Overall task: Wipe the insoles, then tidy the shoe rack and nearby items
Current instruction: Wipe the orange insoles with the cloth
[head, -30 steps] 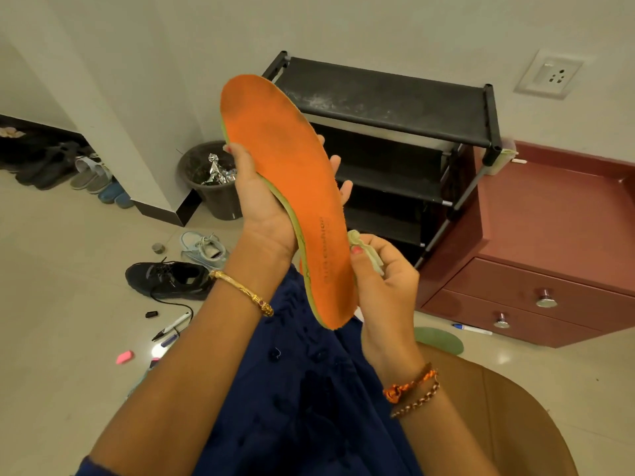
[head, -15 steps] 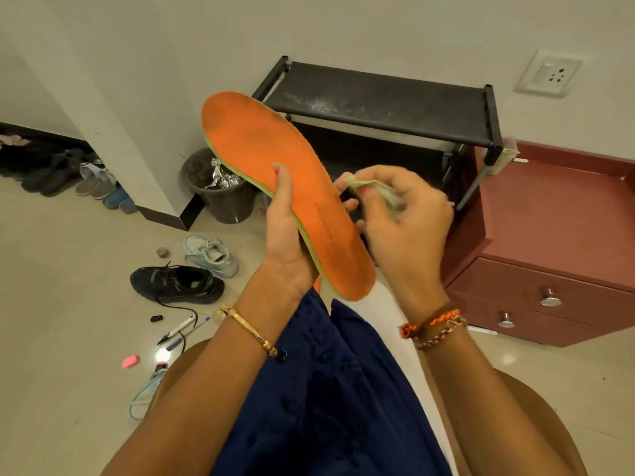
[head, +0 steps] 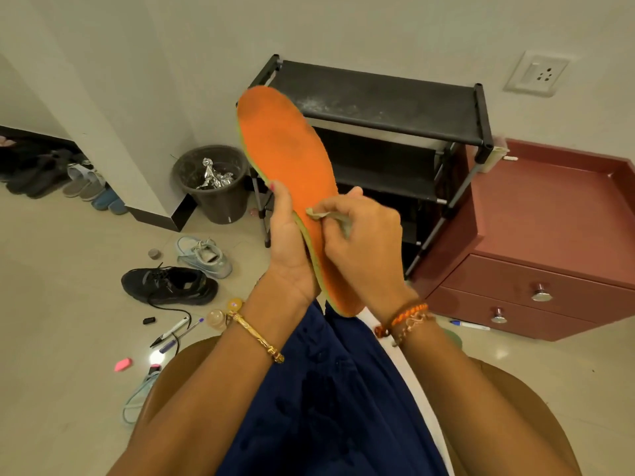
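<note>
On the floor at left lie a black sneaker (head: 170, 285) and a pale blue sneaker (head: 204, 256). The left hand (head: 290, 250) grips the orange insole (head: 292, 173), raised before the black shoe rack (head: 385, 132). The right hand (head: 364, 242) pinches a cloth (head: 318, 213) against the insole's surface.

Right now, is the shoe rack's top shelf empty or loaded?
Empty: the shoe rack top shelf shows only pale dust; shoes lie on the floor.

Open floor lies left; black shoe (head: 170, 285), pens (head: 171, 333) and bin (head: 214, 183) clutter the rack's (head: 378, 97) approach.
</note>
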